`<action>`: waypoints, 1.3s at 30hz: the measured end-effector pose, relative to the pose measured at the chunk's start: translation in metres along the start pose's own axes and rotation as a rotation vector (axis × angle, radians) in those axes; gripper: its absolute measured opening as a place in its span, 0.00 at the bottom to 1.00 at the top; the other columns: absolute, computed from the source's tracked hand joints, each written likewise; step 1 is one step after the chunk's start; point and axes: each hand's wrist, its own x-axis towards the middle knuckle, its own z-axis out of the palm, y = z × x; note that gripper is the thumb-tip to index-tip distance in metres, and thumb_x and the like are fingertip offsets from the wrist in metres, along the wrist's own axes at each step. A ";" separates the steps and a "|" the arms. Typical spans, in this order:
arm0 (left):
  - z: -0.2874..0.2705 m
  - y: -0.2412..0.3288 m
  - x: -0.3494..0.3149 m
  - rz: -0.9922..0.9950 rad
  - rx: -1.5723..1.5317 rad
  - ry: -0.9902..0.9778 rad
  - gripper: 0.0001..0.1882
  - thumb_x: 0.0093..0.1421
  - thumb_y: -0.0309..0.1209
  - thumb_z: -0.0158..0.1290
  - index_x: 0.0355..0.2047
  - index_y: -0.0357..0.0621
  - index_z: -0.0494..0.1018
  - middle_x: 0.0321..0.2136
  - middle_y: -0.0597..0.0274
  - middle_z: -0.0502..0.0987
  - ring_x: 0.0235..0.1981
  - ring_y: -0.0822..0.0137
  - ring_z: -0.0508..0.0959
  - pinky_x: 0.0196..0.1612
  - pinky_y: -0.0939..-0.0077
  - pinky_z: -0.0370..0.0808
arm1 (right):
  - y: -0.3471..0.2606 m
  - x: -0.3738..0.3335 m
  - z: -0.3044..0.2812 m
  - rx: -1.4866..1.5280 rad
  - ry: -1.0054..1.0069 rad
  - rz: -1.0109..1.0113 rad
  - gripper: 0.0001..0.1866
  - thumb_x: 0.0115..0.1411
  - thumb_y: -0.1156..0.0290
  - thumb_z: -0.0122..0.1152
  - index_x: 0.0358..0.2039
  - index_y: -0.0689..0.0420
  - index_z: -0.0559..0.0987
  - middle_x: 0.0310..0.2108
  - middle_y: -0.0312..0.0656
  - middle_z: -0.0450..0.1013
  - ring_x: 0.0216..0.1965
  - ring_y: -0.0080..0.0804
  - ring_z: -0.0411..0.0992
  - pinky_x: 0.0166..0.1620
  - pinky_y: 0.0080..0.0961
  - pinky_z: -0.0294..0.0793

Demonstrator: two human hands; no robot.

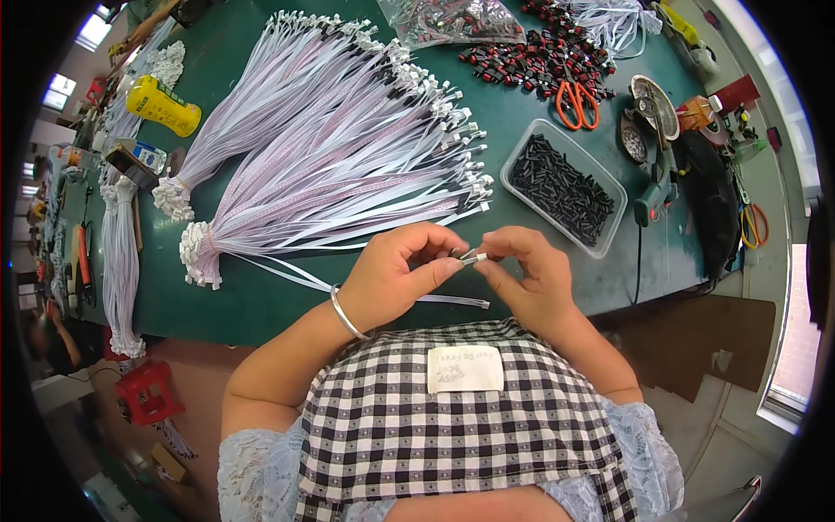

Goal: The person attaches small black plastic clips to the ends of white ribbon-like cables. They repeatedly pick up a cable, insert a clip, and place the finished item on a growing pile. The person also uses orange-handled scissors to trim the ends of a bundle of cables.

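My left hand is pinched around the end part of a thin flat cable in front of my chest. Facing it, my right hand closes thumb and forefinger on the small white connector at that cable's end. The fingertips of both hands nearly meet, and they partly hide the cable. Just beyond lies a large fanned bundle of white and pinkish flat cables, tied at its left end, with white connectors along its right edge. A loose cable end rests on the table below my hands.
To the right stands a clear plastic tub of short black tubes. Farther back are orange-handled scissors, a pile of black-and-red parts and a clear bag. A yellow bottle lies left. A green-handled tool sits at right.
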 end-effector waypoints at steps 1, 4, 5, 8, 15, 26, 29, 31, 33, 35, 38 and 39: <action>0.001 0.000 0.002 0.015 -0.026 0.008 0.08 0.60 0.26 0.56 0.39 0.37 0.75 0.34 0.66 0.76 0.33 0.78 0.74 0.36 0.84 0.72 | 0.000 0.000 -0.001 0.003 -0.005 0.010 0.18 0.50 0.78 0.67 0.43 0.58 0.76 0.32 0.41 0.75 0.34 0.31 0.76 0.37 0.24 0.75; 0.001 0.001 0.004 -0.006 -0.046 -0.008 0.08 0.60 0.25 0.55 0.40 0.37 0.76 0.33 0.66 0.77 0.33 0.78 0.74 0.36 0.84 0.72 | 0.000 0.001 -0.003 0.006 -0.013 0.014 0.17 0.50 0.78 0.67 0.42 0.58 0.76 0.31 0.41 0.75 0.33 0.32 0.75 0.37 0.25 0.75; 0.001 0.002 0.005 -0.024 -0.043 -0.020 0.09 0.60 0.25 0.55 0.40 0.37 0.76 0.33 0.66 0.77 0.32 0.78 0.74 0.36 0.83 0.72 | -0.002 0.004 -0.004 0.002 -0.013 -0.001 0.17 0.49 0.77 0.67 0.42 0.59 0.76 0.31 0.41 0.74 0.33 0.31 0.75 0.37 0.25 0.75; 0.003 0.002 0.006 0.059 0.174 0.047 0.08 0.58 0.25 0.56 0.38 0.37 0.76 0.31 0.64 0.77 0.30 0.75 0.75 0.35 0.81 0.72 | -0.007 0.010 -0.002 -0.010 -0.053 -0.041 0.16 0.48 0.78 0.67 0.39 0.59 0.77 0.30 0.41 0.74 0.33 0.33 0.74 0.35 0.26 0.74; 0.009 0.002 0.010 0.432 0.605 0.116 0.06 0.52 0.27 0.58 0.30 0.40 0.76 0.24 0.58 0.75 0.25 0.60 0.74 0.29 0.71 0.70 | 0.005 0.012 0.003 -0.240 -0.011 -0.276 0.08 0.47 0.79 0.67 0.29 0.58 0.77 0.27 0.41 0.73 0.28 0.38 0.71 0.29 0.29 0.70; 0.009 -0.017 0.024 0.570 1.061 0.191 0.07 0.50 0.30 0.59 0.30 0.48 0.76 0.29 0.66 0.75 0.34 0.60 0.72 0.38 0.66 0.64 | 0.022 0.001 0.009 -0.349 0.005 -0.057 0.06 0.50 0.77 0.64 0.29 0.57 0.76 0.26 0.40 0.73 0.27 0.38 0.71 0.29 0.30 0.70; 0.001 -0.020 0.038 0.652 1.170 0.267 0.07 0.49 0.31 0.60 0.30 0.49 0.76 0.29 0.67 0.74 0.34 0.61 0.72 0.37 0.66 0.64 | 0.019 0.004 -0.003 -0.533 0.007 -0.209 0.13 0.49 0.75 0.65 0.37 0.55 0.77 0.34 0.40 0.76 0.33 0.38 0.74 0.34 0.30 0.73; -0.007 -0.024 0.049 0.703 1.215 0.326 0.08 0.50 0.33 0.59 0.31 0.49 0.76 0.28 0.67 0.74 0.33 0.61 0.72 0.37 0.66 0.63 | 0.011 0.014 -0.022 -0.603 0.059 -0.219 0.12 0.49 0.74 0.66 0.37 0.55 0.78 0.34 0.39 0.76 0.35 0.39 0.74 0.37 0.31 0.73; -0.010 -0.024 0.053 0.652 1.226 0.317 0.09 0.51 0.33 0.59 0.33 0.49 0.76 0.28 0.67 0.74 0.33 0.62 0.72 0.37 0.66 0.63 | 0.018 0.028 -0.047 -0.807 0.077 -0.270 0.11 0.50 0.73 0.65 0.36 0.55 0.79 0.33 0.39 0.75 0.35 0.39 0.73 0.39 0.32 0.72; -0.010 -0.020 0.053 0.612 1.218 0.288 0.10 0.52 0.34 0.59 0.35 0.48 0.76 0.28 0.68 0.74 0.33 0.62 0.73 0.38 0.66 0.64 | 0.028 0.038 -0.070 -1.004 0.000 -0.202 0.09 0.51 0.72 0.63 0.35 0.54 0.80 0.33 0.37 0.74 0.37 0.39 0.72 0.41 0.32 0.71; -0.012 -0.016 0.041 0.614 1.160 0.270 0.10 0.52 0.34 0.59 0.35 0.47 0.76 0.28 0.66 0.74 0.33 0.61 0.73 0.39 0.67 0.65 | 0.052 0.041 -0.087 -1.043 -0.128 -0.160 0.08 0.51 0.73 0.62 0.34 0.55 0.79 0.35 0.38 0.75 0.39 0.40 0.71 0.43 0.33 0.70; -0.013 -0.014 0.035 0.601 1.138 0.260 0.11 0.52 0.34 0.59 0.36 0.47 0.76 0.28 0.65 0.74 0.33 0.61 0.73 0.39 0.67 0.65 | 0.057 0.044 -0.087 -0.987 -0.167 -0.115 0.08 0.51 0.73 0.62 0.33 0.56 0.78 0.35 0.40 0.74 0.41 0.42 0.71 0.44 0.35 0.70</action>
